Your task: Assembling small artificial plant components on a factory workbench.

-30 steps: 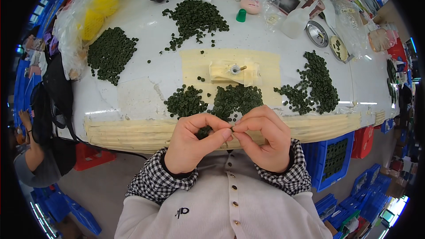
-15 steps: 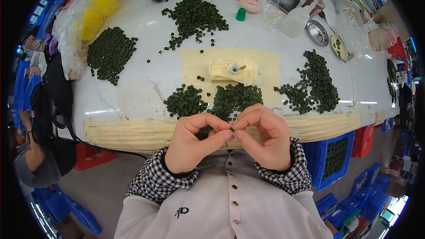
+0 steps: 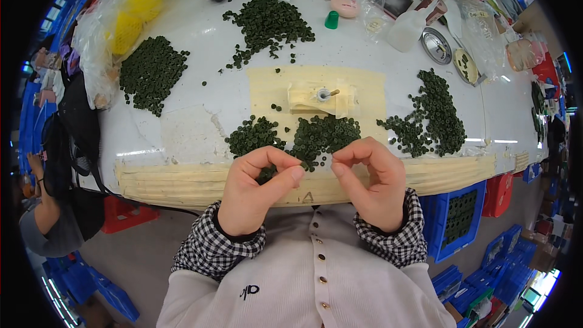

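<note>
My left hand (image 3: 252, 191) is closed in a pinch over the table's front edge, with a small dark green piece (image 3: 303, 165) showing at the thumb and fingertip. My right hand (image 3: 373, 179) is beside it, also pinched, its fingertips pointing toward the left hand; anything between them is too small to make out. A gap separates the two hands. Just beyond them lie two piles of small round green pieces, the left pile (image 3: 254, 136) partly behind my left hand and the middle pile (image 3: 326, 136) between both hands.
A taped-down fixture with a metal pin (image 3: 323, 95) stands beyond the piles. More green pieces form heaps at the right (image 3: 438, 112), far left (image 3: 153, 76) and back (image 3: 270, 24). Padding (image 3: 164, 180) covers the front edge. A blue crate (image 3: 452, 222) sits below right.
My hands, which met at the fingertips, have moved apart: the left slightly to the left, the right to the right. The small green piece now shows in the left fingertips.
</note>
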A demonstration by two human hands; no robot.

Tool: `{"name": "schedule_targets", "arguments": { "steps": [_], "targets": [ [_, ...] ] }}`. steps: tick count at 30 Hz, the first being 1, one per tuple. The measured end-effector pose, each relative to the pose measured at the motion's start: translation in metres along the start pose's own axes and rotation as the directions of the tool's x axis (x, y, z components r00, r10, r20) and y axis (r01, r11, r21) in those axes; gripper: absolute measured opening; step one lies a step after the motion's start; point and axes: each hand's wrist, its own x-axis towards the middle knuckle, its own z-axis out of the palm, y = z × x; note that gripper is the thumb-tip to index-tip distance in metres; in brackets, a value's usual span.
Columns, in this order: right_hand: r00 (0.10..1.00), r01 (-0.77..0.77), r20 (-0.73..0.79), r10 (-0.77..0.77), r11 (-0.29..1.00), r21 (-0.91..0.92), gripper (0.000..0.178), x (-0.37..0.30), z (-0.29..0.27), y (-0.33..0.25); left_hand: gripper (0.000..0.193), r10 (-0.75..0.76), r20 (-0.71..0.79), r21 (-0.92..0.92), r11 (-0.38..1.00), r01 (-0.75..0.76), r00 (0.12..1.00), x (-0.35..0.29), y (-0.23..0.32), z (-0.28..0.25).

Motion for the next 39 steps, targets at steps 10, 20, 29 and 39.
{"name": "schedule_targets", "arguments": {
  "steps": [10, 20, 29, 39],
  "targets": [
    [0.949, 0.314, 0.183, -0.255, 0.757, -0.573, 0.013, 0.009, -0.002, 0.008, 0.015, -0.054, -0.073, -0.351, 0.936, 0.025, 0.996, -0.005, 0.009, -0.029],
    [0.946, 0.314, 0.131, -0.297, 0.736, -0.600, 0.016, 0.014, 0.003, 0.006, 0.023, -0.150, 0.109, -0.597, 0.781, 0.185, 0.983, -0.008, 0.014, -0.021],
    [0.944, 0.311, 0.036, -0.329, 0.845, -0.434, 0.019, 0.008, 0.000, 0.000, 0.028, -0.278, 0.223, -0.432, 0.831, 0.350, 0.934, -0.006, 0.003, 0.011],
    [0.974, 0.221, 0.018, -0.225, 0.936, -0.273, 0.018, 0.002, -0.003, -0.009, 0.027, -0.171, 0.329, -0.467, 0.825, 0.317, 0.929, -0.003, -0.012, -0.006]
  ]
}}
